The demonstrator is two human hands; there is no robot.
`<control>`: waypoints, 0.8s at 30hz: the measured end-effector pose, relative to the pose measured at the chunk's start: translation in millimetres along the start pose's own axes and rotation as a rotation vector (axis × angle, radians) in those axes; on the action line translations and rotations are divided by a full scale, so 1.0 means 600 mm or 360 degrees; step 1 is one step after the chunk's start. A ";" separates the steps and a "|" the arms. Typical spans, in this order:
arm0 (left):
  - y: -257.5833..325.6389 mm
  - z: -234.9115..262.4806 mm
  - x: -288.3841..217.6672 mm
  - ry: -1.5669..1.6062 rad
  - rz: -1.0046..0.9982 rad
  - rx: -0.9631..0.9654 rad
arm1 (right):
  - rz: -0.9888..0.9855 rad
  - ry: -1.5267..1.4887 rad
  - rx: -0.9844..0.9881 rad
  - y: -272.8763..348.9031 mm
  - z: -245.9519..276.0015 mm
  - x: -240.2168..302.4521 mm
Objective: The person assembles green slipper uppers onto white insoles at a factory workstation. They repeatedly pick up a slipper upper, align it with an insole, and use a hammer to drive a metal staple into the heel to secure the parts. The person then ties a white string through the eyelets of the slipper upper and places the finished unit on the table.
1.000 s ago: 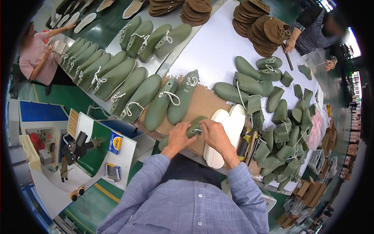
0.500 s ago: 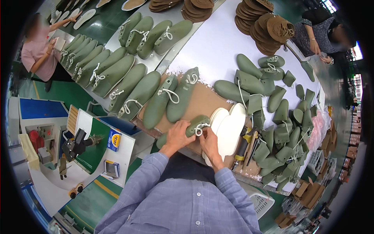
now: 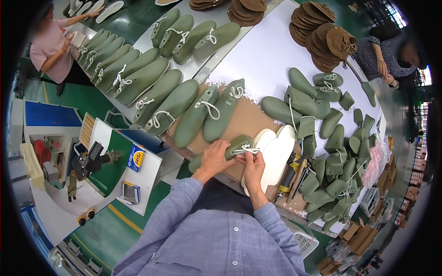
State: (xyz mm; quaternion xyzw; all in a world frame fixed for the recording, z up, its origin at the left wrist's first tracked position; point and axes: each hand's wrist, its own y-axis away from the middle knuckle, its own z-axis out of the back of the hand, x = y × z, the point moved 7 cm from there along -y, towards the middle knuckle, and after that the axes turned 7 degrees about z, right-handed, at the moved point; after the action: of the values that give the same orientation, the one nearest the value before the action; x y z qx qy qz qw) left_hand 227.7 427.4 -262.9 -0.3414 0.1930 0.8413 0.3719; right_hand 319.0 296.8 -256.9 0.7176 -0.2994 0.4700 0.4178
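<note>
My left hand (image 3: 214, 159) is wrapped round a green shoe last (image 3: 239, 142) at the table's near edge. A white cord (image 3: 247, 149) is threaded through the top of that last. My right hand (image 3: 253, 170) pinches the cord between thumb and fingers, just right of the last. Part of the last lies hidden under my left hand. Two more green lasts with cord loops, one on the left (image 3: 193, 118) and one on the right (image 3: 224, 112), rest on a brown board (image 3: 251, 120) beyond my hands. Beside my right hand lies a stack of cream insole-shaped sheets (image 3: 279, 154).
Corded lasts (image 3: 143, 82) stand in rows at left. Loose lasts (image 3: 338, 158) are heaped at right, near yellow-and-black-handled tools (image 3: 286, 178). Stacked brown pieces (image 3: 317, 43) sit at the back. Co-workers stand at far left (image 3: 49, 53) and far right (image 3: 384, 60). A machine (image 3: 94, 161) occupies the left.
My right hand has turned upward, and the cord that hung in a loop is now gathered at its fingertips. My left hand keeps hold of the last. The whole view has shifted slightly.
</note>
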 end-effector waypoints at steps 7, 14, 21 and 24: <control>0.000 0.011 -0.004 0.0000 0.0004 0.0051 | 0.0459 0.0845 0.0132 0.010 -0.031 0.042; -0.004 0.004 -0.019 -0.0066 -0.0058 0.0025 | 0.0137 0.1043 0.0407 -0.015 0.003 0.022; -0.007 0.007 -0.018 -0.0004 -0.0113 -0.0070 | 0.0606 0.2253 -0.0710 0.060 0.295 0.149; -0.006 0.008 -0.020 -0.0018 -0.0138 0.0009 | 0.0190 0.2034 -0.0632 0.074 0.399 0.100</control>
State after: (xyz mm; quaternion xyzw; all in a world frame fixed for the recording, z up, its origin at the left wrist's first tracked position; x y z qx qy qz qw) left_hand 234.6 426.6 -251.3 -0.3438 0.1782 0.8257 0.4101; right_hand 406.5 62.8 -237.1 0.1899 -0.1130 0.7607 0.6103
